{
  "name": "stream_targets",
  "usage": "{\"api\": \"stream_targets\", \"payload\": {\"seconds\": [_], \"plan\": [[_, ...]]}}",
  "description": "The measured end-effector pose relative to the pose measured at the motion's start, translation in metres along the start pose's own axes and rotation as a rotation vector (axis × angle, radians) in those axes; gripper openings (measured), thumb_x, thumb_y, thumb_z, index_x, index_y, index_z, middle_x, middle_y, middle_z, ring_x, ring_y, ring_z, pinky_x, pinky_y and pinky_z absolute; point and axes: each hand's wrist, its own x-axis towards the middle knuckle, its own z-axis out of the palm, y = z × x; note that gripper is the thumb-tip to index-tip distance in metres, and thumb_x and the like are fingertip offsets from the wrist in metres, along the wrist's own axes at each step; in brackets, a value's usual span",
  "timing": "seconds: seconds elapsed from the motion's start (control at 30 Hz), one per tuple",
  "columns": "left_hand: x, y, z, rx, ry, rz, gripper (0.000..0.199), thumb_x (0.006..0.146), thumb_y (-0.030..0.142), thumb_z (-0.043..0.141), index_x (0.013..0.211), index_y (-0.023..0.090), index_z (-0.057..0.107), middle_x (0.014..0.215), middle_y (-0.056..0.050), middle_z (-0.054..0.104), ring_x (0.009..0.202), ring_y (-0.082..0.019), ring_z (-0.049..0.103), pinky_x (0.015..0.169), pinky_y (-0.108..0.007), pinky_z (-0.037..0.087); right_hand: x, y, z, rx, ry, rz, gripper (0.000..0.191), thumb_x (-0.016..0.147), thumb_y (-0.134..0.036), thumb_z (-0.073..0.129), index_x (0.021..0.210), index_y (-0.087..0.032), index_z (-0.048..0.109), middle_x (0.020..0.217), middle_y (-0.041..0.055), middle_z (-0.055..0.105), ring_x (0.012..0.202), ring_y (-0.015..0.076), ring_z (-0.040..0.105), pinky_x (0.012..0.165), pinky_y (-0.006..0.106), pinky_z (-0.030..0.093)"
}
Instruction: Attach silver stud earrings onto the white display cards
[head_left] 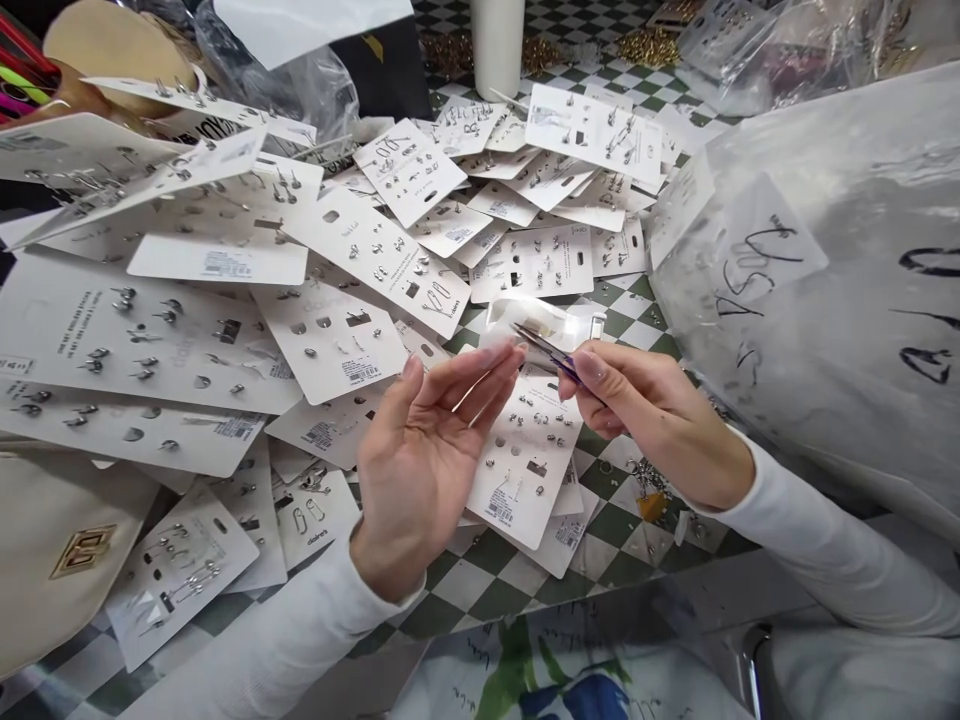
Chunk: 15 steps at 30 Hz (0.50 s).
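Note:
My left hand (427, 470) is palm up with its fingers stretched out and the thumb apart. Nothing distinct shows on that palm. Between thumb and fingers, my right hand (652, 410) grips slim purple tweezers (551, 352). Their pointed metal tips reach toward my left fingertips; whether they touch, or pinch anything tiny, I cannot tell. Just behind the tips lies a small white object with clear plastic (540, 318), its kind unclear. Beneath my hands is a white earring card (529, 455) carrying rows of small silver earrings.
Many more earring cards (142, 330) are heaped across the left and back. A large plastic bag (825, 300) with handwriting bulges at right. A cream bag (60, 560) with a gold clasp sits at left. A white cylinder (497, 45) stands behind, on the checkered cloth (480, 585).

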Motion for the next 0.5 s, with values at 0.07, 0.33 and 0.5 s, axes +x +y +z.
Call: {"api": "stream_targets", "payload": {"seconds": [0.07, 0.33, 0.5], "plan": [[-0.0002, -0.0019, -0.0011, 0.026, 0.0, -0.004, 0.045, 0.107, 0.042, 0.043, 0.09, 0.024, 0.081, 0.112, -0.003, 0.079, 0.122, -0.02, 0.069, 0.112, -0.031, 0.052, 0.0008, 0.001, 0.0007, 0.015, 0.0, -0.01, 0.04, 0.105, -0.054, 0.058, 0.088, -0.018, 0.063, 0.062, -0.0047, 0.038, 0.054, 0.0102, 0.035, 0.049, 0.028, 0.027], [-0.0004, -0.0049, -0.002, 0.087, 0.029, -0.006, 0.044, 0.106, 0.045, 0.046, 0.089, 0.026, 0.081, 0.114, -0.003, 0.079, 0.127, -0.022, 0.066, 0.115, -0.036, 0.05, 0.0021, 0.0029, 0.0035, 0.048, 0.027, -0.031, 0.041, 0.102, -0.055, 0.061, 0.086, -0.018, 0.062, 0.065, -0.0038, 0.039, 0.054, 0.0103, 0.033, 0.048, 0.028, 0.027], [0.0004, -0.0051, -0.0022, 0.072, 0.011, -0.016, 0.044, 0.106, 0.045, 0.046, 0.088, 0.026, 0.081, 0.114, -0.003, 0.079, 0.125, -0.021, 0.067, 0.115, -0.034, 0.05, 0.0025, 0.0031, 0.0043, 0.02, 0.033, -0.039, 0.04, 0.103, -0.054, 0.061, 0.086, -0.018, 0.062, 0.065, -0.0037, 0.04, 0.054, 0.0104, 0.034, 0.048, 0.027, 0.029]]}}
